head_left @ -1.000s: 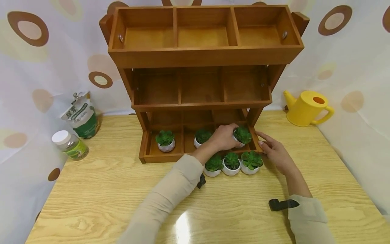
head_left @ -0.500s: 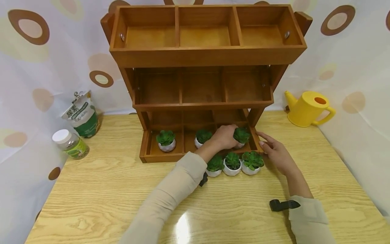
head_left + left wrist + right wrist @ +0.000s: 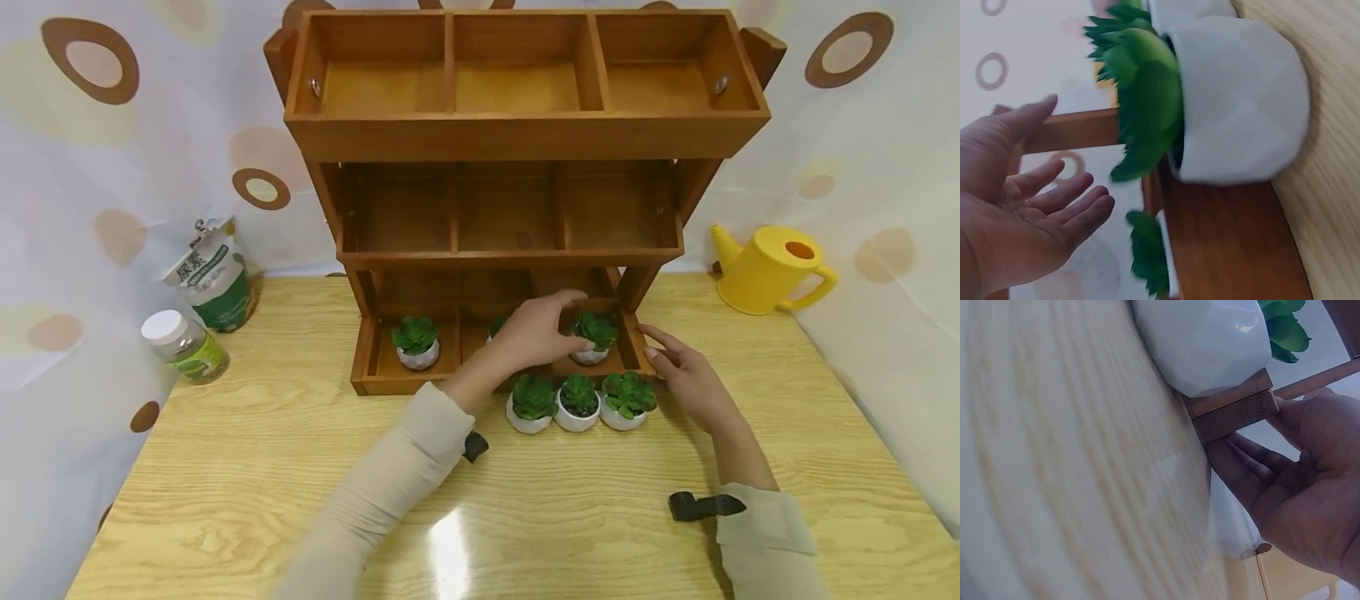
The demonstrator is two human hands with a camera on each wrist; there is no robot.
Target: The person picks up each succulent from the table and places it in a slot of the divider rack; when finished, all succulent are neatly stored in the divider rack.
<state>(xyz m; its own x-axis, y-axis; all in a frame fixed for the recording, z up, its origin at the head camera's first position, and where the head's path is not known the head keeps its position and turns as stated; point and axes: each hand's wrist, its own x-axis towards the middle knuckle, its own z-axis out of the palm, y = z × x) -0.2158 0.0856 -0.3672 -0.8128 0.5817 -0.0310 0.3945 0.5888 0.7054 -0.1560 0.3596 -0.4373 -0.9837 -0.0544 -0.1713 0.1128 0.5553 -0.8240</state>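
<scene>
In the head view, my left hand [image 3: 536, 333] hovers beside a green potted succulent [image 3: 595, 331] in the bottom tier's right compartment. Its thumb and fingers are spread apart, holding nothing, as the left wrist view also shows. A second succulent [image 3: 416, 337] sits in the left compartment; another, in the middle one, is mostly hidden behind the left hand. My right hand [image 3: 693, 383] grips the right front corner of the wooden shelf [image 3: 517, 137], thumb and fingers around the board [image 3: 1235, 415]. Before the shelf stand three more white-potted succulents: left [image 3: 531, 408], middle [image 3: 577, 404] and right [image 3: 628, 402].
At the back right stands a yellow watering can [image 3: 772, 271]. On the left are a clipped green-and-white bag [image 3: 217, 279] and a white-lidded jar [image 3: 187, 348]. The wooden table [image 3: 247, 467] stretches out in front, with a patterned cloth [image 3: 180, 175] behind.
My left hand has let go of the succulent, now standing in the right compartment, and drawn slightly left with its fingers opened. The right hand stays at the shelf corner. The head view has shifted slightly.
</scene>
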